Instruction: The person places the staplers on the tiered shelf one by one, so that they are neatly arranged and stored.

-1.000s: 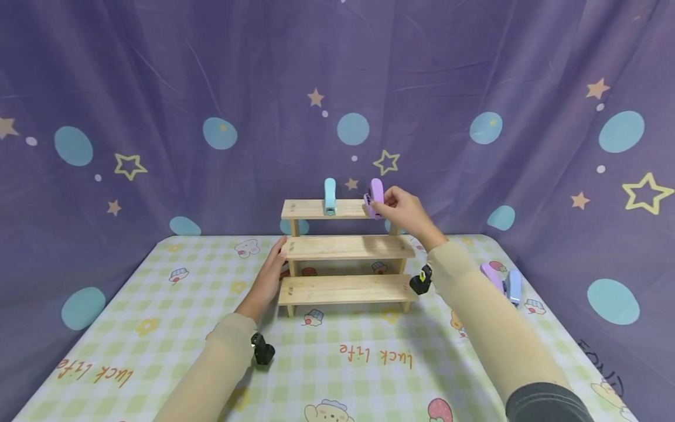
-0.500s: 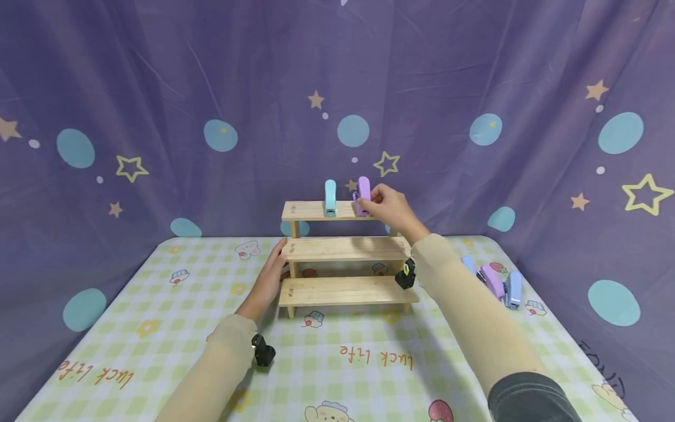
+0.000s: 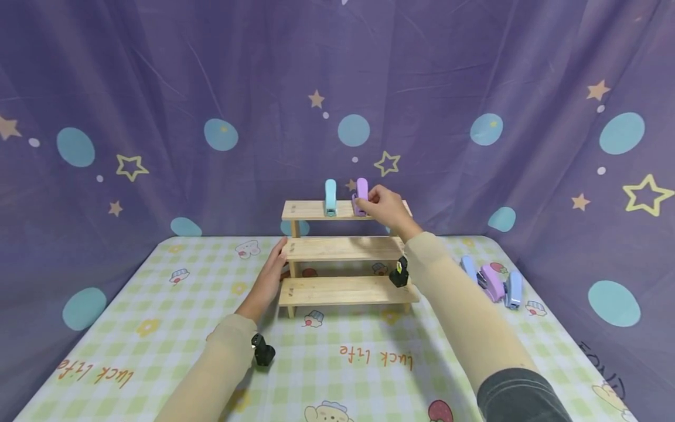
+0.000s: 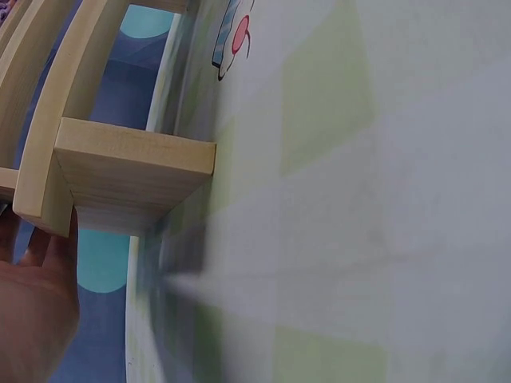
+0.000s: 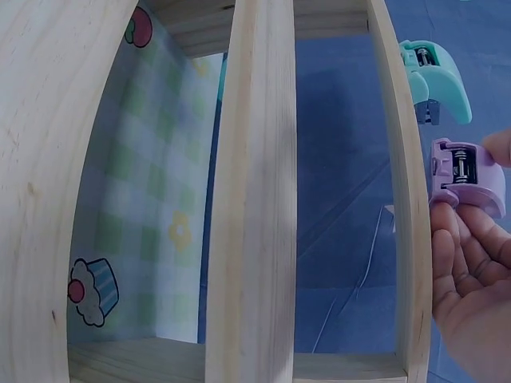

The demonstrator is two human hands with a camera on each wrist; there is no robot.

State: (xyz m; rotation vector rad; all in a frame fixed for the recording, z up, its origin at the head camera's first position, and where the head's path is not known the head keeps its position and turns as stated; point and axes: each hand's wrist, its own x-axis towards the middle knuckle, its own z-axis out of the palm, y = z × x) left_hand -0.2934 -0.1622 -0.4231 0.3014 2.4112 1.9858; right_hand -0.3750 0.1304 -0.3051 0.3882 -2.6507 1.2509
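A three-tier wooden shelf (image 3: 348,291) stands on the table. My left hand (image 3: 270,272) holds its left end at the middle tier; in the left wrist view its fingers (image 4: 60,255) go partly out of sight behind a board. On the top tier, my right hand (image 3: 389,208) pinches a purple stapler (image 3: 362,190) between thumb and fingers, and the stapler stands upright at the front edge. To its left, with a gap between, a turquoise stapler (image 3: 330,196) stands upright on the same board. Both stapler ends show in the right wrist view, the purple one (image 5: 471,175) nearer the hand.
Right of the shelf, a purple stapler (image 3: 493,282) lies on the checked tablecloth (image 3: 184,328) between two blue staplers, one at the right (image 3: 514,289) and one at the left (image 3: 468,268). A purple curtain (image 3: 253,117) hangs close behind the table.
My right hand has moved left along the top tier with the purple stapler, bringing it closer to the turquoise one. The left hand has stayed in place at the shelf's end.
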